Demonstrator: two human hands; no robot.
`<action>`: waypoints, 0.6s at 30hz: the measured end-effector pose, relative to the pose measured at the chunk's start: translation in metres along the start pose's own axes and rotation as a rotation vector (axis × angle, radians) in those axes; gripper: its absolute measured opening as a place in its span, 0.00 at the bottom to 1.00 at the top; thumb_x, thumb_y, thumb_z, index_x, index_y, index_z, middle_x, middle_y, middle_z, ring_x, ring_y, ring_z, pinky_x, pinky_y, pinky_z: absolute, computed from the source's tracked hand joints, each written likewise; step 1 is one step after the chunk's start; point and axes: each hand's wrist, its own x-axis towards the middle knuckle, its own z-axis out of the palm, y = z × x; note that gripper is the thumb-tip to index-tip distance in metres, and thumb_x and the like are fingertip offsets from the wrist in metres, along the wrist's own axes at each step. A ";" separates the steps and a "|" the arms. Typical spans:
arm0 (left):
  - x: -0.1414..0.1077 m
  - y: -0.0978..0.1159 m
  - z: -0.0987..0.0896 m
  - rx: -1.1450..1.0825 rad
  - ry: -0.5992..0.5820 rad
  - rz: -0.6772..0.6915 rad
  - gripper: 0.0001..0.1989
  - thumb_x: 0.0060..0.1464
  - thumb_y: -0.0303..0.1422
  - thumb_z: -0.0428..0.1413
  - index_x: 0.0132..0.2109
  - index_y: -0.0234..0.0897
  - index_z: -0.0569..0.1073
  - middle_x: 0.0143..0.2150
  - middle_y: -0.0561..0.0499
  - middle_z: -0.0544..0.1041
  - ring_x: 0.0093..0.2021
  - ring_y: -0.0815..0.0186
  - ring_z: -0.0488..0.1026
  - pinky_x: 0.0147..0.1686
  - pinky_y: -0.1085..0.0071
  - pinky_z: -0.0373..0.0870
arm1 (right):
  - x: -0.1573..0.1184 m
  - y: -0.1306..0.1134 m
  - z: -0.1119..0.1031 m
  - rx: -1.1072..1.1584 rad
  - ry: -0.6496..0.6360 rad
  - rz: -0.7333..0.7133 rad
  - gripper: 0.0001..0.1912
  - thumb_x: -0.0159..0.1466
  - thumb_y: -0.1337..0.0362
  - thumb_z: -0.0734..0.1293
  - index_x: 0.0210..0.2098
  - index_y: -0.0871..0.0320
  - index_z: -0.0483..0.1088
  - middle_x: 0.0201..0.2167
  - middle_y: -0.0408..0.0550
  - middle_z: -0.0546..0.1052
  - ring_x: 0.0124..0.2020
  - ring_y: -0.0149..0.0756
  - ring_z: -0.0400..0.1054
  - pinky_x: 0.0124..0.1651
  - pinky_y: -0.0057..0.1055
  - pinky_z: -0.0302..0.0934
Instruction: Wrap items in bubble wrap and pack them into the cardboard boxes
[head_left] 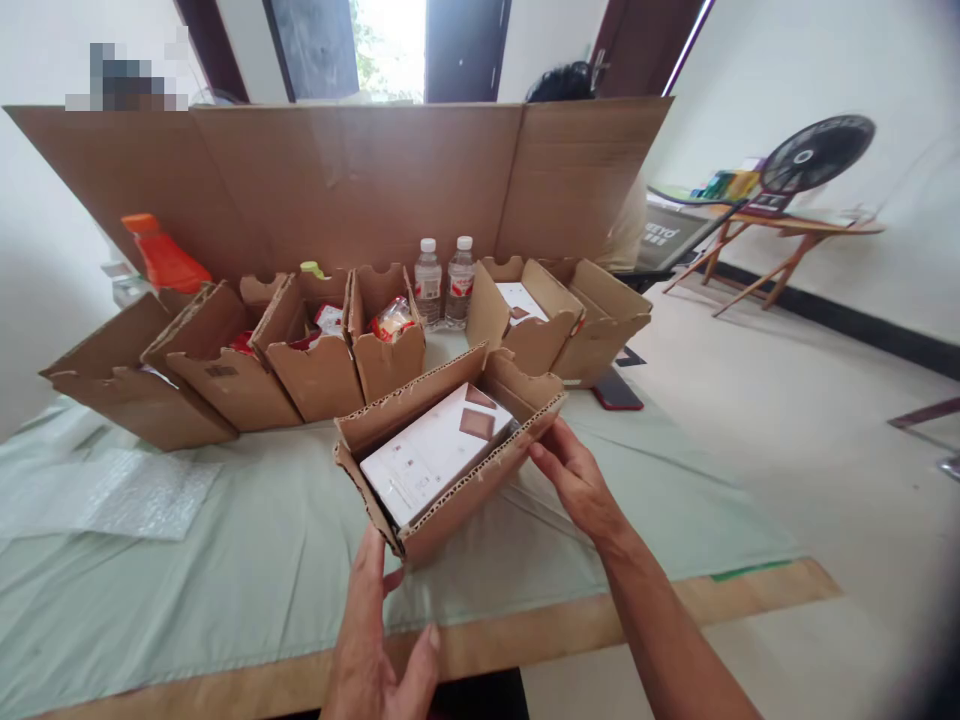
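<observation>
An open cardboard bin (465, 505) sits at an angle near the middle of the cloth-covered table. Inside it lies a white box (431, 450) with a brown picture printed on its top. My right hand (577, 475) grips the bin's right side near the far corner, its fingers partly hidden behind the cardboard. At the near left corner, my left hand (382, 635) touches the bin with its fingertips, the thumb held apart and the palm empty.
Behind stand more cardboard bins (319, 380), two water bottles (428, 285) and an orange bottle (165, 255), before a tall cardboard panel (360, 190). Bubble wrap (135, 495) lies left. A dark phone (617, 390) lies right of the bins. A fan (806, 155) stands farther off.
</observation>
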 end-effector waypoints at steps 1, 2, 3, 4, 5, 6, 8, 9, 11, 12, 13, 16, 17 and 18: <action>-0.001 -0.001 0.003 0.008 -0.007 0.008 0.38 0.64 0.33 0.52 0.76 0.45 0.46 0.76 0.38 0.52 0.70 0.42 0.61 0.59 0.49 0.74 | 0.002 0.001 -0.002 0.005 0.005 0.003 0.29 0.67 0.44 0.68 0.61 0.53 0.67 0.58 0.51 0.76 0.59 0.46 0.69 0.62 0.40 0.63; -0.001 -0.002 0.005 0.019 -0.004 0.014 0.38 0.65 0.33 0.52 0.76 0.45 0.45 0.76 0.38 0.52 0.71 0.42 0.61 0.59 0.49 0.74 | 0.002 0.001 -0.004 0.002 0.019 0.010 0.29 0.67 0.45 0.68 0.61 0.53 0.68 0.57 0.51 0.77 0.58 0.46 0.70 0.61 0.39 0.64; 0.002 -0.003 0.005 0.031 0.001 0.024 0.39 0.65 0.32 0.51 0.76 0.46 0.44 0.76 0.38 0.52 0.71 0.42 0.61 0.59 0.49 0.74 | -0.002 0.001 -0.006 -0.011 0.046 0.022 0.27 0.68 0.45 0.68 0.60 0.53 0.68 0.56 0.51 0.77 0.56 0.45 0.71 0.59 0.38 0.65; 0.008 -0.004 0.004 0.047 -0.008 0.040 0.39 0.65 0.32 0.52 0.76 0.46 0.43 0.76 0.38 0.53 0.70 0.43 0.62 0.59 0.49 0.74 | -0.009 0.000 -0.007 -0.031 0.092 0.032 0.26 0.68 0.46 0.68 0.59 0.53 0.69 0.55 0.50 0.78 0.55 0.45 0.71 0.58 0.37 0.65; 0.017 -0.004 0.003 0.064 -0.030 0.061 0.39 0.64 0.32 0.52 0.76 0.46 0.44 0.75 0.38 0.56 0.69 0.44 0.64 0.59 0.49 0.74 | -0.019 -0.001 -0.007 -0.057 0.155 0.044 0.24 0.68 0.46 0.68 0.58 0.53 0.70 0.54 0.50 0.78 0.54 0.44 0.72 0.56 0.36 0.66; 0.030 -0.003 0.001 0.078 -0.066 0.082 0.38 0.64 0.33 0.53 0.75 0.46 0.47 0.73 0.38 0.60 0.67 0.45 0.66 0.59 0.49 0.73 | -0.031 -0.001 -0.006 -0.089 0.228 0.061 0.23 0.68 0.47 0.68 0.56 0.53 0.70 0.53 0.51 0.78 0.53 0.44 0.72 0.55 0.35 0.66; 0.066 0.001 -0.001 0.097 -0.165 0.109 0.34 0.62 0.35 0.55 0.73 0.43 0.55 0.67 0.38 0.68 0.62 0.47 0.71 0.59 0.48 0.72 | -0.063 -0.002 0.000 -0.158 0.366 0.104 0.22 0.69 0.49 0.68 0.57 0.54 0.70 0.52 0.52 0.78 0.52 0.44 0.72 0.53 0.34 0.66; 0.089 0.004 -0.001 0.097 -0.207 0.098 0.31 0.63 0.35 0.54 0.71 0.42 0.58 0.65 0.39 0.71 0.61 0.49 0.73 0.60 0.47 0.71 | -0.080 -0.002 0.004 -0.192 0.412 0.128 0.23 0.68 0.50 0.68 0.58 0.54 0.69 0.52 0.52 0.78 0.52 0.45 0.72 0.52 0.34 0.67; 0.134 0.006 0.005 0.126 -0.249 0.087 0.29 0.64 0.36 0.52 0.70 0.41 0.59 0.63 0.39 0.73 0.59 0.50 0.74 0.58 0.48 0.72 | -0.113 -0.001 0.013 -0.264 0.445 0.142 0.26 0.68 0.52 0.69 0.61 0.54 0.67 0.52 0.54 0.77 0.51 0.46 0.73 0.51 0.36 0.68; 0.153 0.005 0.010 0.160 -0.248 0.078 0.31 0.63 0.36 0.52 0.71 0.41 0.57 0.64 0.39 0.72 0.60 0.50 0.73 0.58 0.48 0.72 | -0.126 0.000 0.015 -0.306 0.443 0.132 0.27 0.67 0.53 0.69 0.62 0.54 0.66 0.52 0.54 0.77 0.50 0.46 0.73 0.52 0.37 0.68; 0.169 0.003 0.016 0.192 -0.225 0.078 0.33 0.62 0.37 0.53 0.72 0.39 0.56 0.66 0.37 0.71 0.62 0.49 0.72 0.60 0.47 0.70 | -0.135 0.001 0.016 -0.347 0.437 0.116 0.27 0.67 0.53 0.69 0.62 0.54 0.66 0.54 0.55 0.76 0.50 0.47 0.74 0.53 0.39 0.68; 0.182 -0.008 0.038 0.221 -0.155 0.062 0.40 0.60 0.38 0.56 0.74 0.32 0.51 0.71 0.30 0.62 0.69 0.43 0.63 0.63 0.42 0.66 | -0.137 0.005 0.006 -0.430 0.426 0.089 0.28 0.67 0.53 0.68 0.64 0.52 0.66 0.60 0.57 0.73 0.53 0.51 0.73 0.55 0.45 0.68; 0.176 -0.012 0.044 0.200 -0.162 0.068 0.41 0.59 0.39 0.56 0.74 0.31 0.50 0.73 0.29 0.58 0.71 0.42 0.60 0.64 0.41 0.65 | -0.130 0.006 -0.001 -0.438 0.428 0.100 0.30 0.67 0.52 0.68 0.65 0.52 0.64 0.61 0.58 0.72 0.54 0.52 0.73 0.54 0.46 0.69; 0.166 -0.015 0.050 0.170 -0.190 0.088 0.42 0.59 0.39 0.56 0.75 0.32 0.48 0.74 0.29 0.55 0.72 0.41 0.58 0.65 0.41 0.63 | -0.120 0.007 -0.009 -0.440 0.428 0.118 0.33 0.66 0.50 0.68 0.66 0.53 0.63 0.61 0.58 0.71 0.53 0.52 0.73 0.51 0.45 0.71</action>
